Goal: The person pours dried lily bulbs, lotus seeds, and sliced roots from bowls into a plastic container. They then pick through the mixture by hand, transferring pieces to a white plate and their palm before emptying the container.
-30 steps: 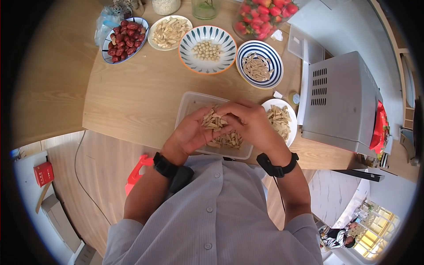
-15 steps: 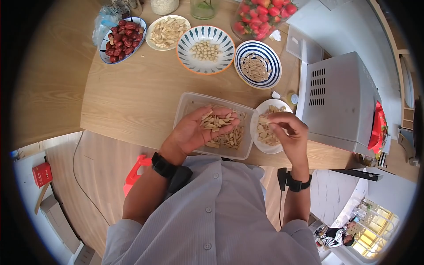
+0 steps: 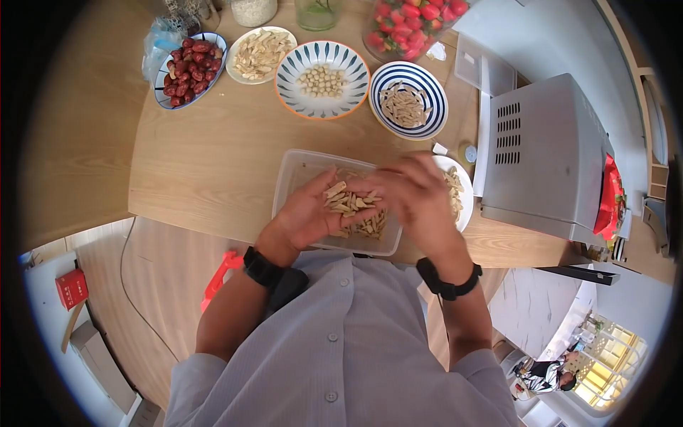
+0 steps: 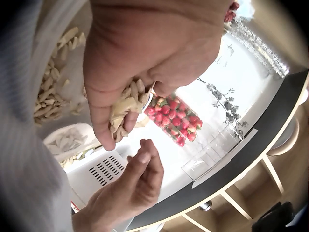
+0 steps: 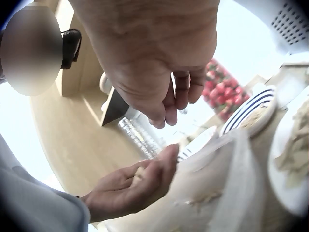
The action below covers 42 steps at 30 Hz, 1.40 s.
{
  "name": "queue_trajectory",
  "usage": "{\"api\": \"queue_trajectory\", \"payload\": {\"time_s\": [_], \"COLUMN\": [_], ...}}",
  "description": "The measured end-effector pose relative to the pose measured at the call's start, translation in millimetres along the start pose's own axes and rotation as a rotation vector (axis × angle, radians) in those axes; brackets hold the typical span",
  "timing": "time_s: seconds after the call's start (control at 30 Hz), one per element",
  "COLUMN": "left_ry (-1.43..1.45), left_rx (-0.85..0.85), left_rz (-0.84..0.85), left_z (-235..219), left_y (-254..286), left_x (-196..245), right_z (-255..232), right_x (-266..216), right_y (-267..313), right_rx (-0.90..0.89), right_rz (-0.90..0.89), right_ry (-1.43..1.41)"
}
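On the left, the left hand cups pale dried pieces in curled fingers, over the plastic box. The pieces' long axes point mixed ways. They lie left and near of the right hand's fingertips, loosely bent, thumb close, nothing visibly pinched. Farther right sits the white plate, nearer the right hand.

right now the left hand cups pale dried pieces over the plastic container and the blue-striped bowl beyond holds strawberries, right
Not strawberries: the head view shows slim tan pieces in the blue-striped bowl. The left hand does cup pale dried pieces over the plastic container.
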<state>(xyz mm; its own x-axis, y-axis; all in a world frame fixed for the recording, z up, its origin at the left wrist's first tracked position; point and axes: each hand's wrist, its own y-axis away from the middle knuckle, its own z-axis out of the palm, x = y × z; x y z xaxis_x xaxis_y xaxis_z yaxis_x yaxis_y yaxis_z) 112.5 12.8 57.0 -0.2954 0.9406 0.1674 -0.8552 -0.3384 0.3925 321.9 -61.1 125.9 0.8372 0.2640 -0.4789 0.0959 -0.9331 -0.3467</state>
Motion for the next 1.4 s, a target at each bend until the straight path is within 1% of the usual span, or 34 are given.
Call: {"api": "queue_trajectory", "payload": {"time_s": [0.03, 0.13, 0.23, 0.33, 0.43, 0.53, 0.6, 0.7, 0.8, 0.9, 1.0, 1.07, 1.17, 1.27, 1.33, 1.4], "left_ry": [0.028, -0.033, -0.071, -0.030, -0.002, -0.034, -0.023, -0.023, -0.019, -0.037, -0.065, -0.054, 0.001, 0.013, -0.006, -0.011], "left_rx": [0.021, 0.025, 0.162, 0.026, 0.021, -0.001, -0.025, -0.040, -0.059, -0.055, -0.079, -0.087, -0.050, -0.029, -0.043, -0.014], "left_rz": [-0.002, -0.005, 0.033, 0.005, -0.006, -0.010, 0.020, 0.051, 0.043, 0.041, 0.029, 0.014, 0.021, 0.053, 0.044, 0.029], "left_z": [-1.7, 2.2, 12.9, 2.2, 2.3, 11.9, 11.0, 8.0, 7.0, 7.5, 9.2, 8.1, -5.8, -10.6, -10.7, -11.3], "left_y": [-0.1, 4.1, 7.4, 3.5, 2.9, 5.5, 5.4, 5.5, 1.3, 1.1, 1.8, 0.0, -0.1, 1.2, -0.1, -1.6], "left_x": [-1.3, 1.5, 0.7, 0.0, -0.3, 4.6, 7.1, 7.0, 5.1, 5.3, 4.3, 4.1, 1.5, -1.0, -1.2, -1.6], "right_z": [7.0, 18.7, 23.6, 25.7, 17.8, -8.7, -25.6, -42.8, -51.0, -43.9, -24.8, -1.9, 16.0, 17.1, 21.9, 21.9], "right_x": [-10.9, -18.1, -14.2, -8.8, -11.3, -1.5, 9.4, 33.3, 42.6, 37.1, 13.4, -8.0, -22.7, -24.4, -23.6, -22.4], "right_y": [-8.8, -21.0, -22.3, -21.6, -21.1, -1.6, 24.6, 64.7, 83.9, 76.5, 50.4, 30.2, 11.6, 3.8, 3.9, 3.5], "right_rx": [-0.041, -0.122, -0.182, -0.195, -0.118, -0.015, 0.051, 0.028, -0.082, 0.033, 0.057, 0.029, -0.054, -0.102, -0.102, -0.108], "right_rz": [-0.039, -0.096, -0.138, -0.105, -0.019, 0.084, 0.200, 0.336, 0.337, 0.307, 0.126, 0.007, -0.058, -0.074, -0.073, -0.066], "right_ry": [-0.026, 0.018, -0.037, -0.104, -0.210, -0.189, -0.085, 0.059, 0.246, 0.282, 0.112, 0.115, 0.181, 0.174, 0.131, 0.090]}}
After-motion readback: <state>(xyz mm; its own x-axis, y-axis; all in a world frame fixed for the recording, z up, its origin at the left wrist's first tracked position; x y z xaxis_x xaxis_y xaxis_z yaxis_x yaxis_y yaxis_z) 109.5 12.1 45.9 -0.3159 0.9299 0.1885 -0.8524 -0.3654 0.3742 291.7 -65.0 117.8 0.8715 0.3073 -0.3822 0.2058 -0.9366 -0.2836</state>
